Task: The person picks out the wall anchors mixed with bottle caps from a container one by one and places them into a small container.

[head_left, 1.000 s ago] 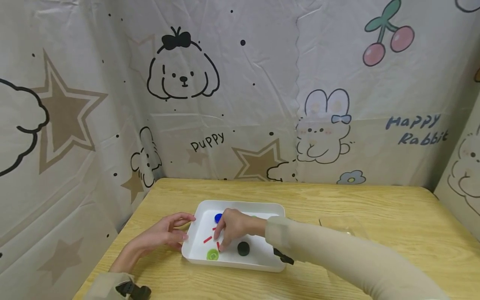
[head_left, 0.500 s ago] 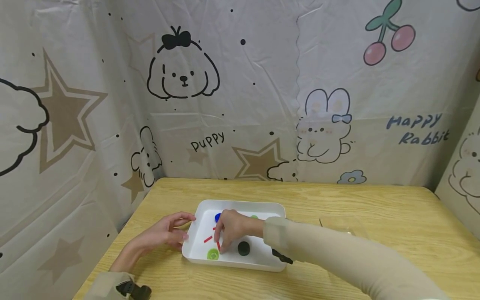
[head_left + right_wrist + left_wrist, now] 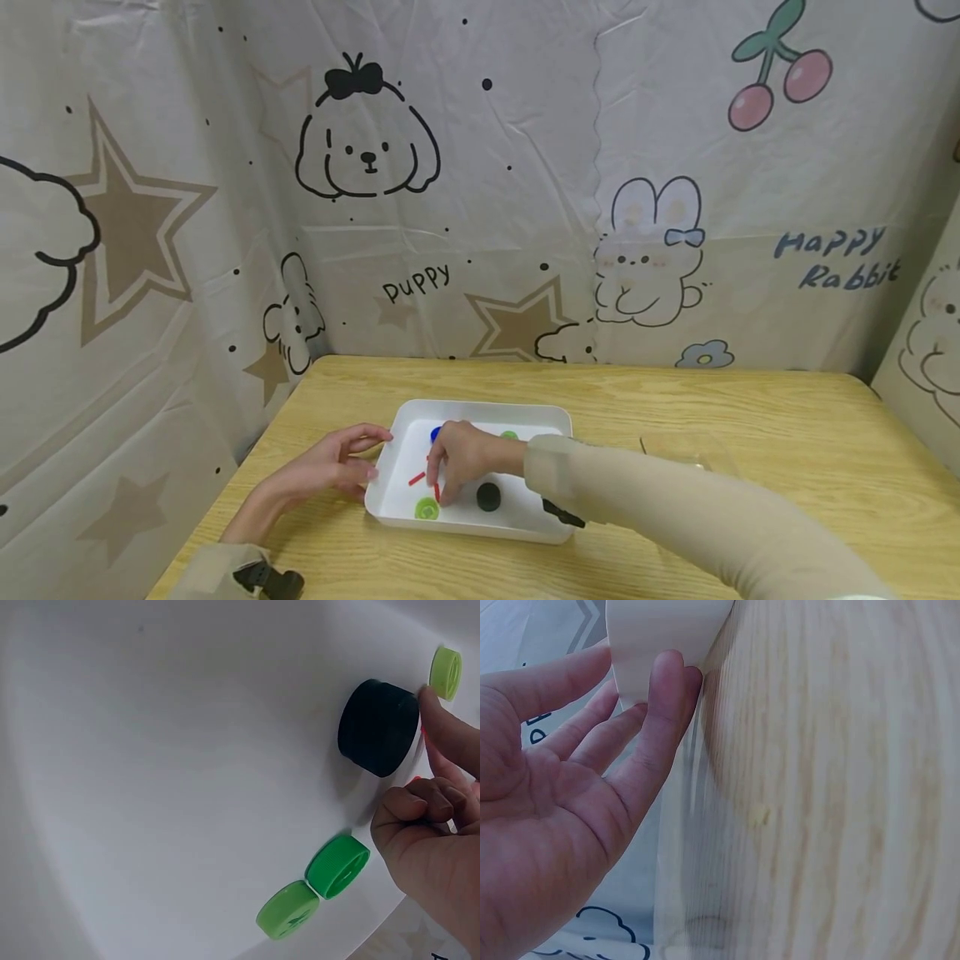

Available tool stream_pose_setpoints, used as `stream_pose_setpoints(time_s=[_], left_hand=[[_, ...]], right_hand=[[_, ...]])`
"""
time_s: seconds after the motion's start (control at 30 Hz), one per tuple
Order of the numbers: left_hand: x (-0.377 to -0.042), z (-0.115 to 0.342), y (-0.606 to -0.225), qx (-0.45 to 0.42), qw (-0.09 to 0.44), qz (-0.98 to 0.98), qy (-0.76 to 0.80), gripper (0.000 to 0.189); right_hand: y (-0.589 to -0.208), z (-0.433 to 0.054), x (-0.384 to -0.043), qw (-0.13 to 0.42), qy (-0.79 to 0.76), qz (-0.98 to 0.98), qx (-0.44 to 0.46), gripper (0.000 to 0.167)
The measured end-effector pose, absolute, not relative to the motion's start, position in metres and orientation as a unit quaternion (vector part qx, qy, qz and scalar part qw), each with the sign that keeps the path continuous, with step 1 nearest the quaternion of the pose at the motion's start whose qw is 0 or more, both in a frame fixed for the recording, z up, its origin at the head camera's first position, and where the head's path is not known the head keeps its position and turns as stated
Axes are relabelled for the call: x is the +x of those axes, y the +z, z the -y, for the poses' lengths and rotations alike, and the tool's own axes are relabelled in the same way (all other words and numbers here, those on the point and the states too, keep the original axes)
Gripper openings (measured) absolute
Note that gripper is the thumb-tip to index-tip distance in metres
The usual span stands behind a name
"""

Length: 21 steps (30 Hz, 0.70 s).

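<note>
A white tray lies on the table with bottle caps and short red sticks in it. Over its left part my right hand reaches down, thumb and forefinger pinching a red stick. Another red stick lies just left of the fingers. Close by are a lime green cap, a black cap and a partly hidden blue cap. Two green caps sit side by side in the right wrist view. My left hand touches the tray's left outer wall with extended fingers.
A wooden table bears the tray. Right of it, a transparent item is partly covered by the right sleeve. A printed curtain hangs behind and at the sides.
My right hand stays at the red stick with only a very slight shift. The left hand keeps its place at the tray's wall.
</note>
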<state>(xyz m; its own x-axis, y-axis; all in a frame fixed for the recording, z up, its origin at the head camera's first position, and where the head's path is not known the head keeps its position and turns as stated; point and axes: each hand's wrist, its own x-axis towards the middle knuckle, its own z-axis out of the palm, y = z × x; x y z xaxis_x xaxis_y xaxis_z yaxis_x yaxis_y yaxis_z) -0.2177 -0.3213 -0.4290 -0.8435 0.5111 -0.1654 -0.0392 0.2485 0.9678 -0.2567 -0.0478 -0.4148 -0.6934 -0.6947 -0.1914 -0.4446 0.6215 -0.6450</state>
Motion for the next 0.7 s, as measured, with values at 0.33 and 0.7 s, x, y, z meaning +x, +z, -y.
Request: stream_pose_setpoints(time_s=[0.33, 0.7], left_hand=[[-0.2184, 0.3213, -0.4306, 0.159, 0.233, -0.759, 0.587, 0.056], [-0.2176, 0.3209, -0.4279, 0.161, 0.237, -0.756, 0.589, 0.057]], right_hand=[[-0.4133, 0.0473, -0.2577, 0.229, -0.302, -0.865, -0.328, 0.023], [-0.4128, 0.0429, -0.2616, 0.227, -0.287, -0.869, -0.334, 0.019]])
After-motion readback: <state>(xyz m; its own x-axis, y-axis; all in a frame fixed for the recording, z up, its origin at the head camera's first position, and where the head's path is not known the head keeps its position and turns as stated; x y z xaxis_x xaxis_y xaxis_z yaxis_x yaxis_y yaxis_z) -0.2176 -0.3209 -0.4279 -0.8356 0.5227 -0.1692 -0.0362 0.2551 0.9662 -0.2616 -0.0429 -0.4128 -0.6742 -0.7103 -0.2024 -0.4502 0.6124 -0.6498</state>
